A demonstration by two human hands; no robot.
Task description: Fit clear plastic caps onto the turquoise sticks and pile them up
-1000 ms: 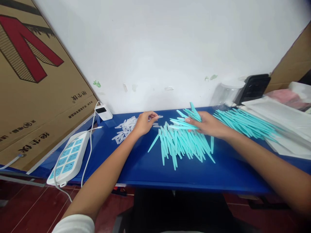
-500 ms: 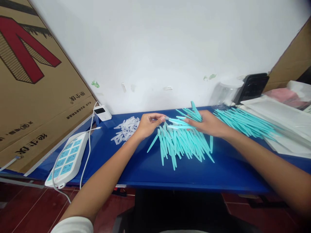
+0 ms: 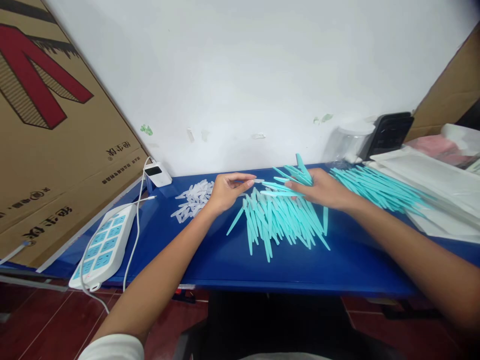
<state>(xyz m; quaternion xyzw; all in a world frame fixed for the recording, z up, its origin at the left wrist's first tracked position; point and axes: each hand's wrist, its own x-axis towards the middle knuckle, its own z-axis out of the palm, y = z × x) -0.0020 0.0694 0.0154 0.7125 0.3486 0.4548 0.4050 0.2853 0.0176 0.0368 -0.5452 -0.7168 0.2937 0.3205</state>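
Observation:
My left hand (image 3: pixel 229 191) is closed in a pinch on a small translucent cap (image 3: pixel 258 180), which points right. My right hand (image 3: pixel 318 189) is wrapped round a fanned bunch of turquoise tapered sticks (image 3: pixel 294 175). Their left ends come close to the cap; whether they touch I cannot tell. Under both hands lies a heap of turquoise sticks with pale translucent upper ends (image 3: pixel 279 220). Left of it, partly behind my left hand, is a pile of loose translucent caps (image 3: pixel 193 199). Further right rests another pile of turquoise sticks (image 3: pixel 375 189).
The blue table (image 3: pixel 300 275) meets a white wall. A power strip (image 3: pixel 105 245), cables and a small white device (image 3: pixel 158 175) are at left by a cardboard box (image 3: pixel 67 165). A lidded clear jar (image 3: pixel 354 142), black stand (image 3: pixel 390 135) and white trays (image 3: pixel 442 175) are at right.
The cap in my left hand shows more of its length now, and the stick ends beside it have shifted slightly. My right hand still holds its bunch, hardly moved. The piles look the same.

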